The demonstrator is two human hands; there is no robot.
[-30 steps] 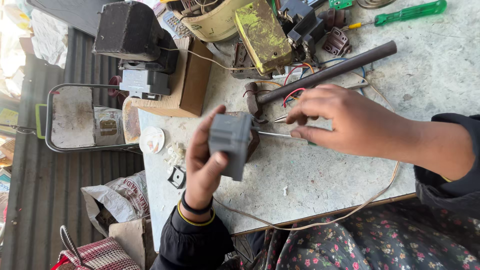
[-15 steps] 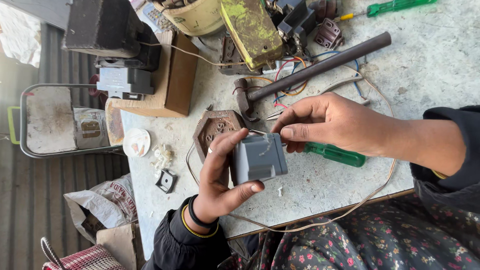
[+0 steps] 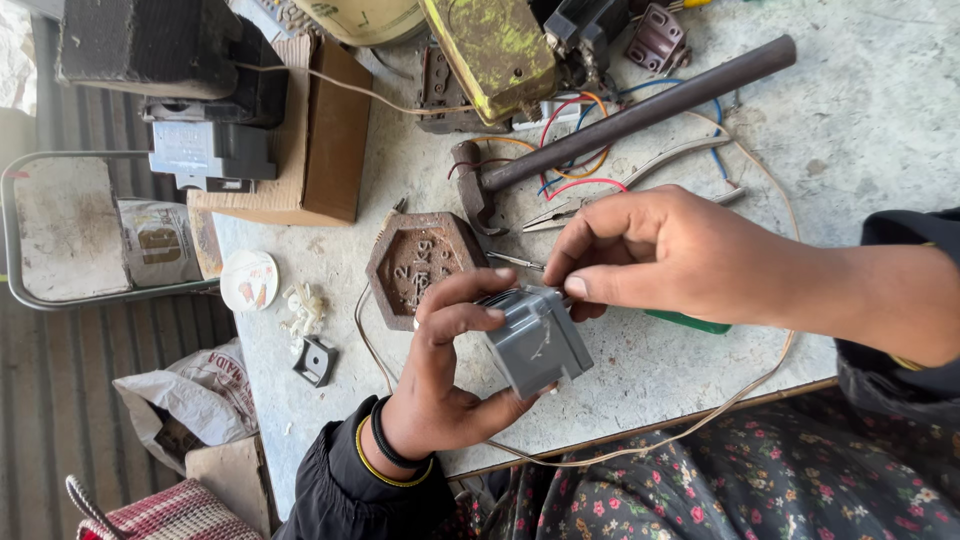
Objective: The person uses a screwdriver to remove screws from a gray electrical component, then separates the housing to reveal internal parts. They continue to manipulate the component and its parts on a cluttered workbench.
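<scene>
Gripping the grey plastic box (image 3: pixel 537 343) just below the hexagonal weight (image 3: pixel 420 265), the left hand (image 3: pixel 440 385) curls closed around it. The right hand (image 3: pixel 660 255) pinches shut at its top edge beside that weight; steady, small finger movements probably serve best.

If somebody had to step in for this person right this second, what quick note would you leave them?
Left hand: gripping the grey plastic box, lifted above the table.
Right hand: fingertips pinched at the box's top edge; a green-handled screwdriver shows under the palm, its shaft pointing toward the hexagonal weight.
Nearby: hammer, pliers, loose coloured wires.
Done: box is in hand.
Left: cannot tell whether the box is opened yet.
</scene>
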